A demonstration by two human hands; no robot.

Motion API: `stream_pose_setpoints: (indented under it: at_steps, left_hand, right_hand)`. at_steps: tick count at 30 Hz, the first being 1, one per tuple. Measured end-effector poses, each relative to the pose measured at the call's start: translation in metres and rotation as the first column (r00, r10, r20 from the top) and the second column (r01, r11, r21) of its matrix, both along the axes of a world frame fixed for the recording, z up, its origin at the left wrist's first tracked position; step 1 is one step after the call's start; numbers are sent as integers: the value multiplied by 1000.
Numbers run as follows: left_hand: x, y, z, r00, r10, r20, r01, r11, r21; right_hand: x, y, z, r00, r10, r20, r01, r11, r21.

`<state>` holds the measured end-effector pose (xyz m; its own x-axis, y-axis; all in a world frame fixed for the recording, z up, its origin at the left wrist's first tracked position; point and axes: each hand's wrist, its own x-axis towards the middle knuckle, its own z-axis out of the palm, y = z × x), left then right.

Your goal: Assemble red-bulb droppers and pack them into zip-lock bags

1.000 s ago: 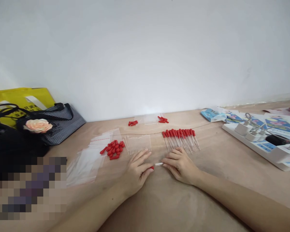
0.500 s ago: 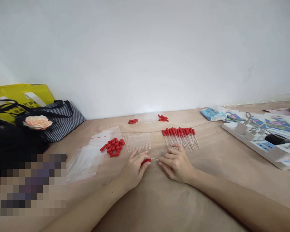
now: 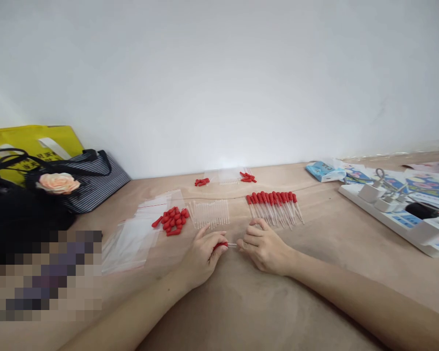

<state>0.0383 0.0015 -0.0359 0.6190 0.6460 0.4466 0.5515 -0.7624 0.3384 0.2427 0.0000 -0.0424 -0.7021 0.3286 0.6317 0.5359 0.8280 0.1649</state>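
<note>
In my left hand (image 3: pixel 205 251) a red rubber bulb (image 3: pixel 221 244) is pinched between thumb and fingers. A thin clear dropper tube (image 3: pixel 232 245) runs from the bulb to my right hand (image 3: pixel 265 247), whose thumb and fingertips close on its other end. How far the tube sits inside the bulb is hidden by my fingers. Just beyond my left hand lies a row of bare clear tubes (image 3: pixel 212 213), with a pile of loose red bulbs (image 3: pixel 173 222) to its left. Beyond my right hand, several droppers with red bulbs (image 3: pixel 274 204) lie side by side.
Clear zip bags (image 3: pixel 142 234) lie at the left, near a striped bag (image 3: pixel 109 180) and a yellow bag (image 3: pixel 32 139). More red bulbs (image 3: pixel 248 177) and tubes lie by the wall. A white power strip (image 3: pixel 391 214) and a blue packet (image 3: pixel 324 171) are at the right.
The tube between my hands now lies more level and in line with the bulb. My right fingers have shifted slightly around its end; the rest of the layout is the same.
</note>
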Motion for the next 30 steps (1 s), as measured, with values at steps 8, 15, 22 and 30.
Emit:
stream_pose_setpoints:
  at_steps: [8, 15, 22, 30]
  left_hand:
    - [3, -4, -2, 999, -32, -23, 36, 978, 203]
    - [4, -4, -1, 998, -59, -22, 62, 976, 210]
    - [-2, 2, 4, 995, -28, -95, 55, 954, 293]
    - [-2, 3, 5, 991, -54, -119, 93, 931, 353]
  right_hand:
    - [-4, 0, 2, 998, -9, -61, 7, 999, -39]
    - [-6, 0, 0, 997, -11, -75, -1, 987, -162]
    - [8, 2, 1, 996, -51, -73, 36, 980, -198]
    - [15, 2, 0, 996, -61, -65, 52, 989, -137]
